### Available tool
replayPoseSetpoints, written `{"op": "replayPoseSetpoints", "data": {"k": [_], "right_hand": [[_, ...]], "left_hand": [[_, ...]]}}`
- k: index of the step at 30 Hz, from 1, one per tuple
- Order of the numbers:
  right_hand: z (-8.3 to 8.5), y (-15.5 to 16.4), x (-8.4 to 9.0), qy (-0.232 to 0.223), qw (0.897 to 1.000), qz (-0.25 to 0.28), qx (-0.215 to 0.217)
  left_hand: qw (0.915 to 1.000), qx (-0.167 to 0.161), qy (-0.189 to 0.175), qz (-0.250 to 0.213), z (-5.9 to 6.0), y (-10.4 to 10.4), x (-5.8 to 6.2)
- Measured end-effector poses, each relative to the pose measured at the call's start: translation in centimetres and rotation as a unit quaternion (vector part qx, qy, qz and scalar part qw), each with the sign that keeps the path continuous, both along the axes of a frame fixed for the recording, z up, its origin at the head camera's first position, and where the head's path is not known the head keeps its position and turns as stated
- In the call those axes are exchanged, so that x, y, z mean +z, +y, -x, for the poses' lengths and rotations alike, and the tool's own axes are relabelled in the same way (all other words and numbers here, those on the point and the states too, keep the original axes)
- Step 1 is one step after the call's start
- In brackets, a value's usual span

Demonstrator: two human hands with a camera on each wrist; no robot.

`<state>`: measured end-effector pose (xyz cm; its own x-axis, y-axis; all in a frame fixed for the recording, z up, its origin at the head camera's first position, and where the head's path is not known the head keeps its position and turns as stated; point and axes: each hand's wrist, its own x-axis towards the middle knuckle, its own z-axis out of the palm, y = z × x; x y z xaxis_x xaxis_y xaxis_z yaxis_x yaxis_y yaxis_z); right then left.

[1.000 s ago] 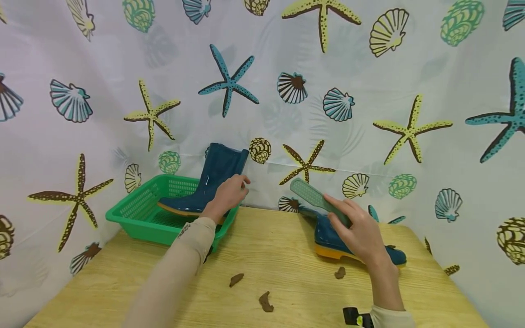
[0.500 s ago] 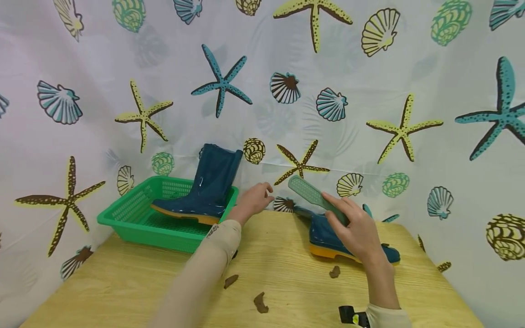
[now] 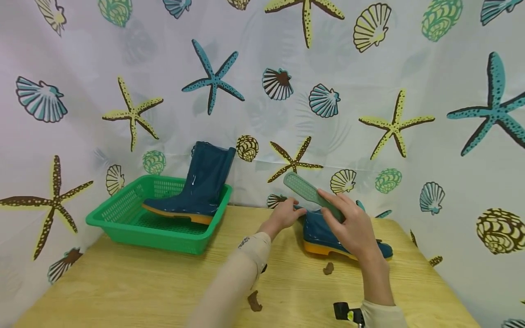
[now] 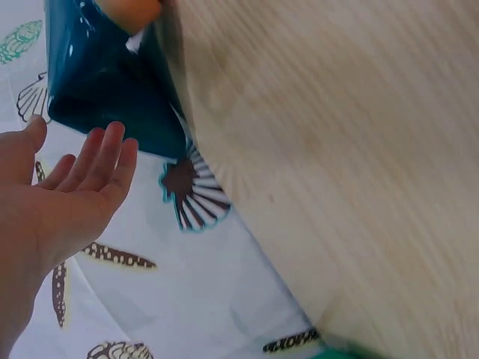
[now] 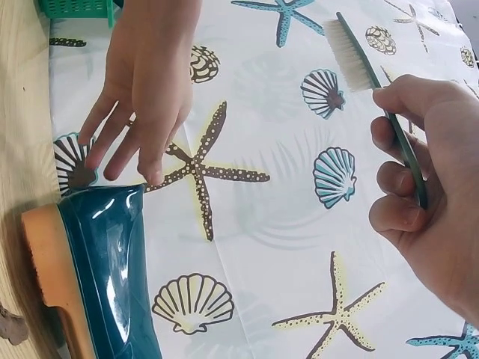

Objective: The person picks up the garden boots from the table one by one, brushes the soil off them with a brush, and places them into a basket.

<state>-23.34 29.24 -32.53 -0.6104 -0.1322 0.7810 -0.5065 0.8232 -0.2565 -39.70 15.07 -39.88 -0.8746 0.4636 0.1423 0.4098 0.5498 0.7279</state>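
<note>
A dark blue rubber boot (image 3: 324, 230) with an orange sole lies on the table at the right, its shaft pointing toward the curtain. My left hand (image 3: 285, 214) is at the top of that shaft, fingers loosely extended. In the left wrist view, the palm and fingers (image 4: 108, 161) appear right at the boot's rim, holding nothing. My right hand (image 3: 352, 223) grips a green brush (image 5: 408, 146) by its handle, raised over the boot. Its white bristles (image 5: 346, 54) show in the right wrist view. A matching boot (image 3: 205, 182) stands in a green basket (image 3: 151, 239).
Brown clumps, one near the boot (image 3: 328, 268) and another by my left sleeve (image 3: 254, 301), lie on the wooden table (image 3: 135, 282). A curtain (image 3: 246, 36) printed with shells and starfish hangs behind and along both sides.
My left hand has moved right, from the boot in the basket to the lying boot's shaft. The brush stays raised in my right hand. The head view has turned slightly right.
</note>
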Motion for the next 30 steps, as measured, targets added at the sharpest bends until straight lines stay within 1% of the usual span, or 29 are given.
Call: {"op": "replayPoseSetpoints", "data": {"k": [4,6,7,9,10,13,14,17,22,24,26,30], "right_hand": [[-0.1,-0.1,-0.1,-0.007,1.000,0.005,-0.001],[-0.1,-0.1,-0.1,-0.009,1.000,0.007,-0.002],[-0.1,-0.1,-0.1,-0.009,1.000,0.008,-0.002],[-0.1,-0.2,0.0,-0.008,1.000,0.009,0.002],[-0.1,-0.2,0.1,-0.007,1.000,0.009,0.004],[-0.1,-0.2,0.3,-0.004,1.000,0.008,0.007],[-0.1,-0.2,0.3,-0.003,1.000,0.008,0.006],[-0.1,0.0,0.3,-0.002,1.000,0.006,0.002],[-0.2,0.1,0.3,-0.005,1.000,0.011,0.000],[-0.2,0.2,0.2,-0.008,1.000,0.012,-0.001],[-0.2,0.2,0.2,-0.007,1.000,0.012,-0.001],[-0.2,0.3,0.2,-0.007,1.000,0.011,-0.004]], "left_hand": [[0.9972,0.017,-0.039,-0.061,-0.7,1.0,-0.7],[0.9940,0.026,-0.056,-0.090,-0.9,1.2,-0.9],[0.9907,0.026,-0.073,-0.112,-0.8,1.2,-1.0],[0.9820,0.025,-0.104,-0.156,-0.7,1.3,-1.0],[0.9764,0.024,-0.120,-0.178,-0.6,1.4,-0.9],[0.9550,0.019,-0.169,-0.243,-0.5,1.6,-0.5],[0.9501,0.020,-0.177,-0.256,-0.6,1.7,-0.3],[0.9395,0.015,-0.200,-0.278,-0.9,1.9,0.1],[0.9343,-0.003,-0.213,-0.285,-1.1,2.2,0.4],[0.9314,-0.009,-0.216,-0.293,-1.2,2.3,0.4],[0.9266,-0.014,-0.221,-0.304,-1.3,2.4,0.5],[0.9221,-0.013,-0.217,-0.320,-1.5,2.6,0.5]]}}
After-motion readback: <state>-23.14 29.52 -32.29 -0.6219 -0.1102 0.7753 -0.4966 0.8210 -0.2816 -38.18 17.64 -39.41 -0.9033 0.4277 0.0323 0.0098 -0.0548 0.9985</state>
